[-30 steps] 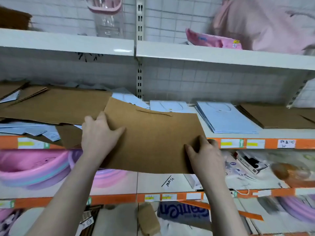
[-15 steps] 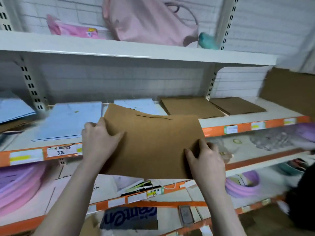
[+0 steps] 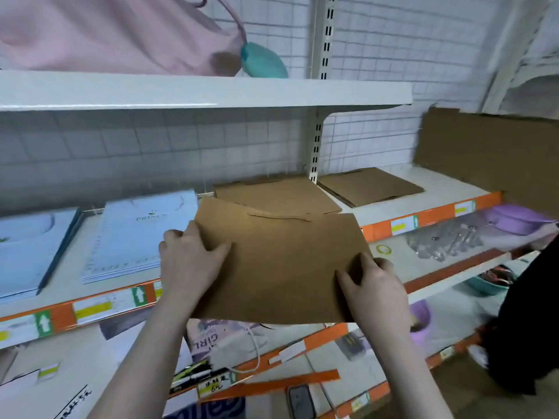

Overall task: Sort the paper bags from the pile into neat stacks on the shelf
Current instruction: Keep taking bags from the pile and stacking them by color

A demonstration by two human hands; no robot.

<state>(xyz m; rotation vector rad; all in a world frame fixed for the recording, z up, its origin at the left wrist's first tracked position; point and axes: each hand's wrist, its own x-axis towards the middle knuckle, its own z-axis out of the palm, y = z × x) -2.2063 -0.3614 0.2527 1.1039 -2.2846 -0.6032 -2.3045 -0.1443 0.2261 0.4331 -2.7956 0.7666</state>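
— What does the head view show around the person?

— A white tiled wall behind a metal shelf [image 3: 435, 192] with an orange front strip carrying price labels. On the upper shelf board [image 3: 205, 92] sits a pink cloth bag [image 3: 115, 34] with a teal object [image 3: 263, 62] beside it.

— And on the middle shelf?

— From the left: two stacks of pale blue paper bags, one at the frame's edge [image 3: 27, 249] and one with faint lettering [image 3: 136, 231]. Further right lies a stack of brown bags [image 3: 272, 192], then, past the upright post, another brown stack [image 3: 369, 186]. A large cardboard sheet [image 3: 490, 158] leans at the far right.

— Where is the bag being sorted?

— A flat brown paper bag [image 3: 281, 264] is held in the air in front of the shelf edge, its far edge overlapping the first brown stack from this angle. Whether it touches that stack I cannot tell.

— The hands?

— The left hand [image 3: 187, 261] grips the bag's left edge, thumb on top. The right hand [image 3: 375, 288] pinches the near right corner, thumb on top.

— Below?

— Lower shelves hold purple basins [image 3: 514, 217], clear items and a dangling orange strip [image 3: 272, 385].
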